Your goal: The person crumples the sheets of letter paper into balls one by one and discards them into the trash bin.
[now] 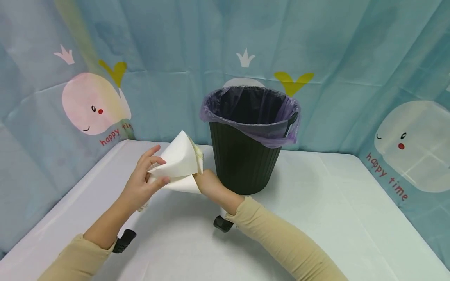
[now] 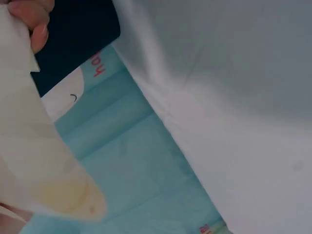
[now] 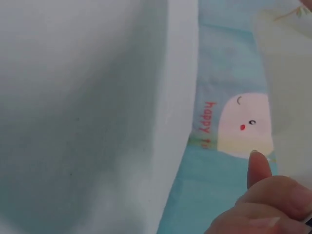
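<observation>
A bent sheet of white paper [image 1: 177, 158] is held up above the table between the two hands. Its other face shows a yellowish-green print along the right edge, and a small twig pattern on the paper [image 3: 287, 58] appears in the right wrist view. The left hand [image 1: 137, 183] pinches its left side, thumb below and fingers above. At the lower right edge the right hand [image 1: 211, 185] grips it, with its fingertips hidden behind the paper in the head view. The paper [image 2: 34, 131] also fills the left side of the left wrist view.
A dark ribbed bin [image 1: 242, 164] with a purple plastic liner [image 1: 277, 134] stands behind the right hand on the white table [image 1: 327, 234]. Blue curtains [image 1: 168, 47] with cartoon whales enclose the table's back and sides. Black wrist-worn devices [image 1: 124, 241] hang under both forearms.
</observation>
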A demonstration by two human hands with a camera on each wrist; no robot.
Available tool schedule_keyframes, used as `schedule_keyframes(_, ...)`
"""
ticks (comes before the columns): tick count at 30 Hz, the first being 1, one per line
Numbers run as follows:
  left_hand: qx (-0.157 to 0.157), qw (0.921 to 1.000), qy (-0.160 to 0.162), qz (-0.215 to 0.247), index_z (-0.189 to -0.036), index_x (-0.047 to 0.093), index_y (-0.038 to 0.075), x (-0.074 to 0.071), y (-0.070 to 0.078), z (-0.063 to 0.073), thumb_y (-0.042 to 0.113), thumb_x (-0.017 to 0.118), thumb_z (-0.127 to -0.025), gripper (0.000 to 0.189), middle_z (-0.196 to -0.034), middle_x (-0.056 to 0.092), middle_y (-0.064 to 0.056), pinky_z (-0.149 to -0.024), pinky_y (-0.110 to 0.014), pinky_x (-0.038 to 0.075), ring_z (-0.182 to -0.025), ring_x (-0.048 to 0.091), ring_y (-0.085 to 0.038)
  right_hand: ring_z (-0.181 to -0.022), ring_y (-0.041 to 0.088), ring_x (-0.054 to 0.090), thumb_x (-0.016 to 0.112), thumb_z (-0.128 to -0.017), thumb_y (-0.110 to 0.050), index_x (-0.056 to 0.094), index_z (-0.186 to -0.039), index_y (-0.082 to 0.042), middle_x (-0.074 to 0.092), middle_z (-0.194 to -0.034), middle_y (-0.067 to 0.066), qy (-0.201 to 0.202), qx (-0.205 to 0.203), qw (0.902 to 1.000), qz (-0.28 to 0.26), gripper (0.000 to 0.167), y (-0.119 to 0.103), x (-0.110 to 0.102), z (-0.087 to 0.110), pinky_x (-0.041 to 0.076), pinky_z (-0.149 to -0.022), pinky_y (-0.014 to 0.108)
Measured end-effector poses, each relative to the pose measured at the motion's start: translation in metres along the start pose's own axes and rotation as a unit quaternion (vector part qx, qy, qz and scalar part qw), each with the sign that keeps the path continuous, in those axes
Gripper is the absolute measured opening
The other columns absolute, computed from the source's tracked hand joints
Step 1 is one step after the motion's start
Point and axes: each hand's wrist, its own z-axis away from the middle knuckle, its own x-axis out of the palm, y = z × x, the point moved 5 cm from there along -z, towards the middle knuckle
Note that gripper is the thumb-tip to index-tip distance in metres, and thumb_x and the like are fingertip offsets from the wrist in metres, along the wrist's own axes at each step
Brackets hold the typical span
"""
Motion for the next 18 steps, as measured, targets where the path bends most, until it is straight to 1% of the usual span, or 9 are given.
schedule_keyframes(1,-0.013,0.9998,0.009,-0.012,-0.108,0.054,0.012,0.001,-0.001,-0.001,0.012,0.066,-0.093,0.019,-0.156,0.020,-0.016,-0.081,-0.013,0.044,-0.128,0.034,-0.036,-0.056,0.015,0.043,0.043,-0.100,-0.030,0.059,-0.075,0.002,0.050,-0.065,0.004,0.007,-0.004,0.9999,0.007,0.044,0.000,0.000,-0.001,0.033,-0.049,0.024)
schedule_keyframes(3,-0.030,0.9991,0.013,-0.026,-0.099,0.053,0.005,0.004,-0.003,-0.002,0.009,0.058,-0.097,0.007,-0.154,0.023,-0.021,-0.089,-0.021,0.041,-0.129,0.033,-0.042,-0.053,0.015,0.044,0.043,-0.099,-0.028,0.056,-0.069,-0.001,0.049,-0.062,0.004,0.015,-0.007,0.9998,0.011,0.042,0.000,0.000,-0.001,0.034,-0.047,0.024)
schedule_keyframes(5,-0.055,0.9980,0.006,-0.032,-0.100,0.050,-0.001,0.005,-0.006,-0.002,0.012,0.055,-0.099,0.014,-0.154,0.022,-0.022,-0.090,-0.026,0.038,-0.132,0.030,-0.041,-0.052,0.014,0.046,0.044,-0.098,-0.025,0.055,-0.066,-0.002,0.051,-0.061,0.003,0.015,-0.012,0.9998,-0.002,0.041,0.001,0.001,-0.002,0.035,-0.046,0.024)
schedule_keyframes(6,-0.068,0.9973,0.000,-0.028,-0.105,0.049,-0.003,0.005,-0.008,-0.003,0.013,0.055,-0.100,0.018,-0.154,0.021,-0.022,-0.091,-0.027,0.037,-0.132,0.029,-0.040,-0.052,0.014,0.046,0.045,-0.098,-0.025,0.056,-0.066,-0.003,0.052,-0.060,0.003,0.012,-0.019,0.9997,-0.012,0.041,0.000,0.002,-0.002,0.036,-0.046,0.024)
schedule_keyframes(8,-0.104,0.9945,-0.004,-0.013,-0.127,0.041,-0.002,0.005,-0.012,-0.004,0.014,0.058,-0.098,0.037,-0.155,0.019,-0.021,-0.091,-0.025,0.039,-0.130,0.032,-0.035,-0.053,0.012,0.049,0.048,-0.098,-0.026,0.060,-0.067,-0.001,0.055,-0.061,0.002,0.000,-0.032,0.9989,-0.035,0.041,-0.001,0.003,-0.002,0.038,-0.046,0.023)
schedule_keyframes(10,-0.143,0.9898,0.002,0.003,-0.147,0.018,0.004,0.002,-0.017,-0.004,0.013,0.064,-0.095,0.070,-0.153,0.023,-0.020,-0.083,-0.017,0.044,-0.123,0.040,-0.028,-0.051,0.012,0.047,0.049,-0.097,-0.026,0.062,-0.072,-0.001,0.056,-0.061,0.002,-0.022,-0.039,0.9976,-0.054,0.039,0.000,0.005,-0.002,0.036,-0.044,0.024)
schedule_keyframes(12,-0.166,0.9861,0.007,-0.005,-0.154,0.000,0.007,0.000,-0.021,-0.004,0.015,0.065,-0.094,0.089,-0.147,0.030,-0.021,-0.079,-0.015,0.046,-0.113,0.046,-0.023,-0.051,0.012,0.045,0.048,-0.097,-0.027,0.064,-0.078,0.000,0.056,-0.063,0.002,-0.049,-0.043,0.9958,-0.064,0.036,-0.001,0.006,-0.001,0.036,-0.044,0.024)
schedule_keyframes(14,-0.176,0.9842,0.011,-0.021,-0.154,0.003,0.005,-0.001,-0.023,-0.005,0.016,0.066,-0.094,0.088,-0.138,0.040,-0.023,-0.075,-0.017,0.048,-0.104,0.050,-0.019,-0.053,0.013,0.046,0.049,-0.096,-0.028,0.065,-0.087,0.000,0.057,-0.067,0.002,-0.077,-0.048,0.9934,-0.071,0.034,-0.002,0.006,0.001,0.038,-0.045,0.025)
schedule_keyframes(18,-0.162,0.9843,0.043,-0.055,-0.140,0.033,-0.006,0.001,-0.025,-0.005,0.011,0.061,-0.096,0.056,-0.117,0.052,-0.024,-0.068,-0.023,0.050,-0.087,0.054,-0.012,-0.071,0.016,0.055,0.048,-0.098,-0.031,0.060,-0.114,0.000,0.060,-0.088,0.005,-0.139,-0.057,0.9817,-0.118,0.037,-0.008,0.007,0.007,0.053,-0.055,0.032)
